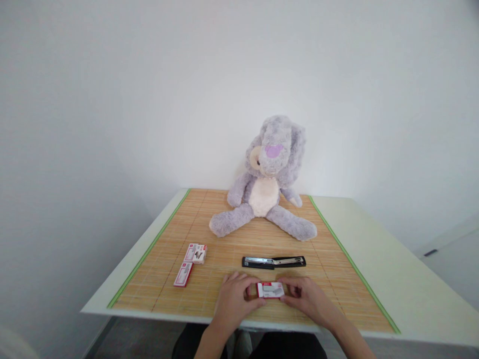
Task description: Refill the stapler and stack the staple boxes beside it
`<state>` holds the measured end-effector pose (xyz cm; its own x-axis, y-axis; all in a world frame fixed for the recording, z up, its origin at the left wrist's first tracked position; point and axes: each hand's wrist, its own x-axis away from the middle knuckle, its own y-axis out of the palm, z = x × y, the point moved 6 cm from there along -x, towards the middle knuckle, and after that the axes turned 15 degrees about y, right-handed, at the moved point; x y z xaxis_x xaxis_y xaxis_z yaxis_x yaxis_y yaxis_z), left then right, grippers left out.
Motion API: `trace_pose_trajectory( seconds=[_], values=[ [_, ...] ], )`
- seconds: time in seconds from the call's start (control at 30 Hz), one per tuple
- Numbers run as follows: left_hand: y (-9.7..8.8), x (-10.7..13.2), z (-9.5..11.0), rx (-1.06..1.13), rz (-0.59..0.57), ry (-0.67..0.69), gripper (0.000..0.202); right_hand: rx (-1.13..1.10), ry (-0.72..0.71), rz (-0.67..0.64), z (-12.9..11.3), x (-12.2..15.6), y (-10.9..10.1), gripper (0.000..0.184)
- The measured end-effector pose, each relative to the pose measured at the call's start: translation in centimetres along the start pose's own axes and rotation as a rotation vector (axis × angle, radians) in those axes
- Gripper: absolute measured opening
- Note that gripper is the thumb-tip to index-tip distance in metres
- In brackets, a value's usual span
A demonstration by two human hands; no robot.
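Near the front edge of the mat, a small white and red box [271, 290] is held between both hands. The thumb and fingers of my left hand [236, 295] pinch its left end. At its right end, my right hand [307, 298] grips it the same way. Just beyond the box lies a black stapler [274, 262], opened out flat with its metal parts showing. To the left of my hands are several more small red and white boxes [183, 274], grouped on the mat, one with a stapler-like picture.
A grey plush animal [265, 194] with floppy ears sits at the back, legs spread, against the white wall. A bamboo mat [209, 294] with green edging covers much of the white table [359, 224]. The table's front edge is close to my lap.
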<state>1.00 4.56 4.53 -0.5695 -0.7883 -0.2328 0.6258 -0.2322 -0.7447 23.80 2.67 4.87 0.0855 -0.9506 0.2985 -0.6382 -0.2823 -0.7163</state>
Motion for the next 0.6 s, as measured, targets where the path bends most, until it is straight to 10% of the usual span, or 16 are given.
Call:
trace_pose_trajectory(
  seconds=[0.6],
  values=[
    [0.3,0.2,-0.4,0.041,0.062,0.045,0.039,0.012,0.025,-0.01,0.9,-0.5,0.8,0.04]
  ],
)
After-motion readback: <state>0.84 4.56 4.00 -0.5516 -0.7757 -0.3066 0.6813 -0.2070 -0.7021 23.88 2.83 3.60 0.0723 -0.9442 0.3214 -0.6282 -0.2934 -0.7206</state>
